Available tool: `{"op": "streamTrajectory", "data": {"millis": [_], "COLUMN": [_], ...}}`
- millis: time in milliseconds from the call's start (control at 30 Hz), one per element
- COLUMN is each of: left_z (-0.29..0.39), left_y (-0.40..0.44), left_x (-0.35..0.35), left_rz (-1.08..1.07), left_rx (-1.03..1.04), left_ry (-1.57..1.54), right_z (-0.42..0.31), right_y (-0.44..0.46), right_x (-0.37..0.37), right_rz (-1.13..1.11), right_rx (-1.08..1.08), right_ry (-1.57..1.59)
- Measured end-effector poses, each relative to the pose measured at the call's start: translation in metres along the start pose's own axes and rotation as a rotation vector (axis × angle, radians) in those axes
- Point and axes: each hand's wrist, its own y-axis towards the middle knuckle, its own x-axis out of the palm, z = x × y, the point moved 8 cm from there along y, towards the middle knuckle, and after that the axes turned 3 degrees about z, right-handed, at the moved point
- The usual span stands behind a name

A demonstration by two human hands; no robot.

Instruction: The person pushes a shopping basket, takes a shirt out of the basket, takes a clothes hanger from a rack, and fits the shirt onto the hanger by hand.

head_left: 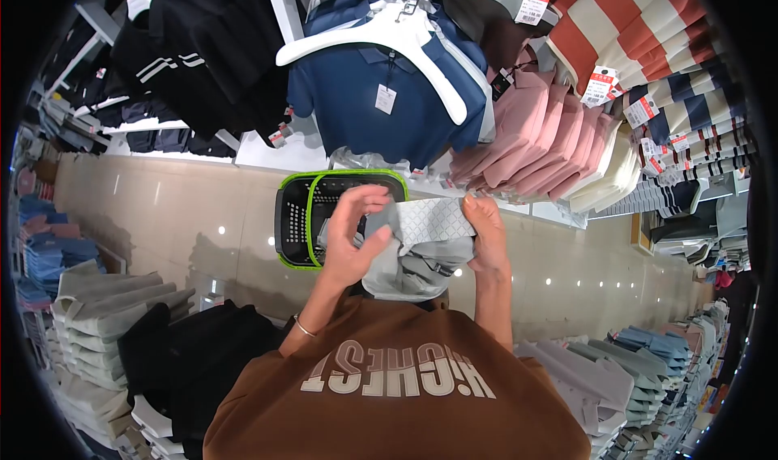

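Observation:
My right hand pinches the right end of a pale strip with a diamond pattern. Whether that strip is cloth or card I cannot tell. Grey folded fabric hangs below it in front of my body, partly creased. My left hand is at the fabric's left side, thumb and fingers apart, with nothing gripped between them. Just beyond and to the left stands a black shopping basket with a green rim; grey fabric shows inside it, partly covered by my left hand.
Ahead hangs a navy polo shirt, with a white hanger in front of it. Pink folded shirts and tagged striped shirts are to the right. Behind me lie stacked garments and a black garment. Shiny floor runs between.

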Motion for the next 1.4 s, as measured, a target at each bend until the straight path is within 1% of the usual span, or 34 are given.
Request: {"op": "streamTrajectory", "data": {"millis": [33, 133, 167, 233, 267, 300, 333, 367, 400, 433, 500, 633, 700, 800, 900, 933, 1000, 1100, 1200, 1267, 1400], "left_z": [0.000, 0.026, 0.036, 0.053, 0.058, 0.059, 0.048, 0.035, 0.023, 0.021, 0.020, 0.033, 0.025, 0.030, 0.034, 0.035, 0.040, 0.048, 0.059, 0.067, 0.076], "left_y": [-0.002, -0.005, -0.006, -0.006, -0.005, -0.002, -0.002, -0.004, -0.007, -0.006, -0.002, 0.005, 0.006, 0.007, 0.007, 0.007, 0.007, 0.006, 0.004, 0.001, -0.003], "left_x": [-0.004, -0.012, -0.009, 0.014, 0.026, 0.037, 0.040, 0.042, 0.044, 0.043, 0.040, 0.032, 0.029, 0.027, 0.025, 0.023, 0.016, 0.001, -0.016, -0.029, -0.040], "left_rz": [0.055, 0.065, -0.007, -0.129, -0.189, -0.227, -0.283, -0.341, -0.399, -0.390, -0.408, -0.403, -0.400, -0.347, -0.279, -0.257, -0.161, 0.008, 0.168, 0.266, 0.314], "left_rx": [0.008, 0.269, 0.362, 0.303, 0.275, 0.289, 0.185, 0.079, -0.028, -0.060, -0.063, -0.056, -0.073, -0.081, -0.089, -0.093, -0.058, 0.001, 0.069, 0.116, 0.151], "left_ry": [-0.111, 0.155, 0.330, 0.449, 0.510, 0.537, 0.568, 0.596, 0.623, 0.571, 0.566, 0.586, 0.539, 0.533, 0.482, 0.453, 0.396, 0.255, 0.119, 0.038, -0.170], "right_z": [0.003, 0.011, 0.015, 0.024, 0.027, 0.029, 0.029, 0.027, 0.026, 0.026, 0.021, 0.018, 0.026, 0.026, 0.011, 0.005, -0.006, -0.006, 0.004, 0.012, 0.031], "right_y": [0.000, 0.004, 0.004, 0.003, 0.003, 0.002, 0.001, 0.000, 0.000, -0.001, -0.005, -0.006, 0.000, 0.004, 0.008, 0.008, 0.009, 0.009, 0.009, 0.011, 0.015], "right_x": [-0.001, -0.001, 0.000, 0.001, 0.005, 0.011, 0.014, 0.027, 0.032, 0.037, 0.043, 0.035, 0.022, 0.021, 0.024, 0.025, 0.024, 0.009, -0.010, -0.025, -0.045], "right_rz": [-0.007, 0.031, 0.039, 0.053, 0.057, 0.062, 0.069, -0.116, -0.193, -0.268, -0.425, -0.286, -0.209, -0.183, -0.058, -0.021, 0.056, 0.201, 0.259, 0.321, 0.467], "right_rx": [0.013, 0.085, 0.124, 0.206, 0.230, 0.252, 0.274, 0.330, 0.298, 0.266, 0.200, 0.165, 0.163, 0.039, -0.154, -0.242, -0.420, -0.536, -0.547, -0.513, -0.386], "right_ry": [0.011, 0.023, 0.028, 0.039, -0.011, -0.060, -0.110, -0.042, -0.077, -0.111, -0.167, -0.355, -0.477, -0.612, -0.627, -0.683, -0.795, -0.998, -1.016, -0.994, -0.921]}}
